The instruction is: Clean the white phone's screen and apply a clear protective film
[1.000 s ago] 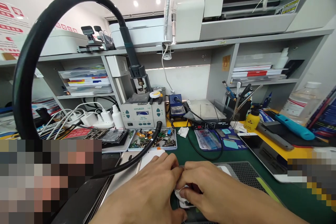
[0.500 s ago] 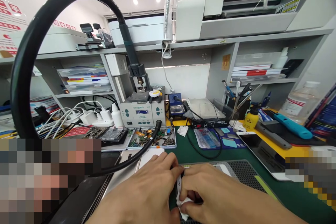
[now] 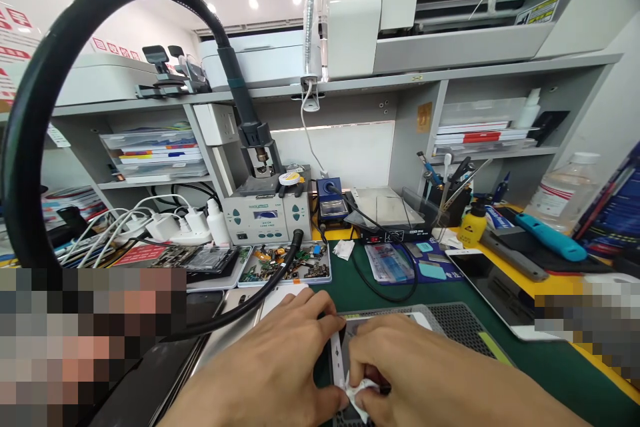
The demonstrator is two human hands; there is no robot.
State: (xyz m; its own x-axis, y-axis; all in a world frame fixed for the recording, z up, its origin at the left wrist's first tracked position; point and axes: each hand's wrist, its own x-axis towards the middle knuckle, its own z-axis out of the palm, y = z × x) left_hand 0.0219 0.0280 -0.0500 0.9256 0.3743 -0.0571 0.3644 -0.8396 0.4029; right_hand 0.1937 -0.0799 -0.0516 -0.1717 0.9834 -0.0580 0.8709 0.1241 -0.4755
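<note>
A white-rimmed tablet (image 3: 338,355) lies on a dark perforated mat (image 3: 450,320) in front of me, much of it hidden under my hands. My left hand (image 3: 285,357) grips its left side, fingers bent at the far corner and thumb at the near end. Between the fingers and thumb of my right hand (image 3: 395,360) is a crumpled white tissue (image 3: 359,395), pressed down by the tablet's left rim.
A black hose (image 3: 260,297) arches from the hot-air station (image 3: 263,217) on the left. Behind are a tray of small parts (image 3: 285,263) and a heating plate (image 3: 383,210). Another white tablet (image 3: 500,293) lies right, near a yellow bottle (image 3: 473,223).
My right hand and the tissue have shifted slightly toward me along the tablet's left rim, exposing more of it. My left hand still holds the side. The view has shifted a little.
</note>
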